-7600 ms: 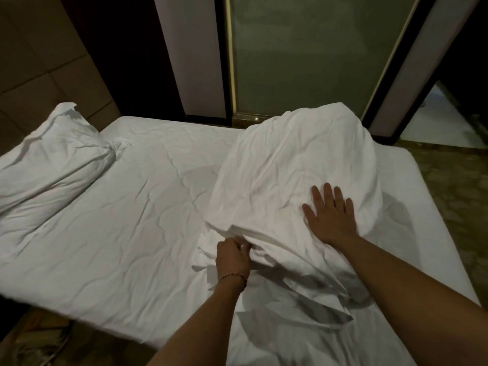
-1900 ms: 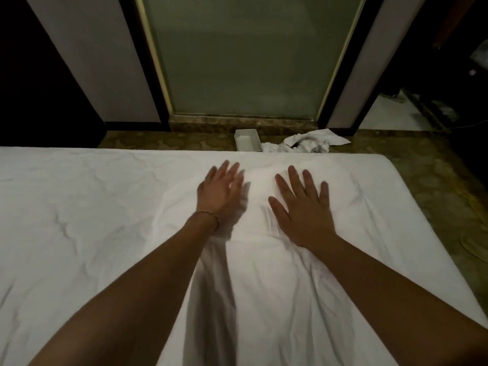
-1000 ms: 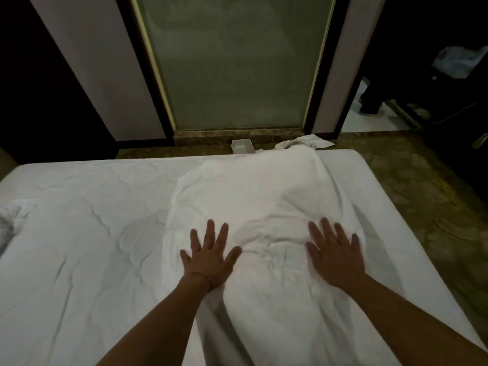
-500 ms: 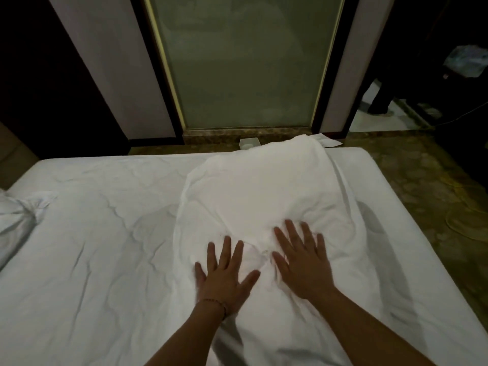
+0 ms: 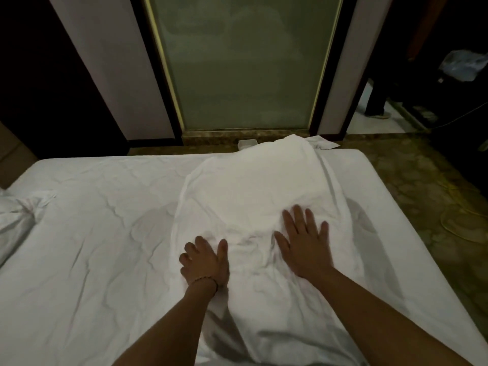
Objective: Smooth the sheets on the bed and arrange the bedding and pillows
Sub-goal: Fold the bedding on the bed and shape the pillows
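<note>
Pillow (image 5: 253,196) lies across the bed (image 5: 92,260) near its right edge. The right hand (image 5: 303,247) presses flat on it, fingers spread; the left hand (image 5: 204,262) rests at its left side, fingers partly curled, gripping nothing I can see. Another pillow (image 5: 15,220) sits at the bed's left edge.

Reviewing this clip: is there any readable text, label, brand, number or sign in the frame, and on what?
None can be read.
White pillow under both hands, bed sheet: plain, no print or tag visible.
Small white box on the floor beyond the bed: no marking legible.
Frosted glass panel: no sign or lettering.
Pale bag at upper right: too dark and blurred to tell.
</note>
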`<state>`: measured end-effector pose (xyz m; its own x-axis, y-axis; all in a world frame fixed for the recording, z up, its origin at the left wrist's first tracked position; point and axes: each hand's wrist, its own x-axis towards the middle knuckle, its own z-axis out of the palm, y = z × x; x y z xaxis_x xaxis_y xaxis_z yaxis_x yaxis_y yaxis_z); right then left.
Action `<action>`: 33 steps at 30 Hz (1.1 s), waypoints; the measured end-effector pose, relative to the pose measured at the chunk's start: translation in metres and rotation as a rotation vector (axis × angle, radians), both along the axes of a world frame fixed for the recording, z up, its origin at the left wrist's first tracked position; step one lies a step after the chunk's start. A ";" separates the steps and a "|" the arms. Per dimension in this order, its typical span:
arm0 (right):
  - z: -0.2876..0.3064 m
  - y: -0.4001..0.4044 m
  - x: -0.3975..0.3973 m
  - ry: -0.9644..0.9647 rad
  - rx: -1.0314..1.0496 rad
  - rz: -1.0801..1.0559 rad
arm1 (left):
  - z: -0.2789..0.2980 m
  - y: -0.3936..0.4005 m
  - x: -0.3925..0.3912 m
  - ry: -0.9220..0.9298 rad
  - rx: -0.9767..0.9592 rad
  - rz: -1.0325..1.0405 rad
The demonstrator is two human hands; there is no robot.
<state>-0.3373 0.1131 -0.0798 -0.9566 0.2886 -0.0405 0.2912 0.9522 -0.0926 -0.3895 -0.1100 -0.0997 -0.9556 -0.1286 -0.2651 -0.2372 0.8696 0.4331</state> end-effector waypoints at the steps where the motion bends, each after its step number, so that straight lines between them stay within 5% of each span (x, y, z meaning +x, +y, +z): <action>1: -0.001 -0.001 -0.003 0.017 0.006 0.036 | -0.003 0.000 0.000 -0.037 0.011 0.033; 3: 0.002 -0.006 -0.012 0.064 0.002 0.156 | -0.003 0.003 -0.001 -0.067 0.043 -0.032; 8: -0.007 -0.023 -0.031 0.040 0.074 0.547 | 0.010 0.025 -0.025 0.056 0.011 -0.556; 16: -0.031 0.044 -0.013 -0.031 0.073 0.015 | -0.009 0.016 -0.033 -0.113 -0.143 -0.549; 22: -0.008 -0.018 -0.009 0.046 -0.032 0.002 | 0.005 0.043 -0.012 0.065 0.028 -0.492; 26: -0.025 -0.038 0.042 0.054 -0.013 0.129 | -0.008 0.033 0.023 0.068 -0.057 -0.516; 33: -0.035 0.011 0.067 -0.056 -0.026 -0.072 | -0.012 0.037 0.032 -0.003 -0.115 -0.533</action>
<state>-0.2708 0.1238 -0.1144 -0.9296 0.3544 -0.1014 0.3639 0.9262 -0.0990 -0.3572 -0.0734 -0.1116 -0.8956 0.3450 -0.2808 0.2482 0.9114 0.3283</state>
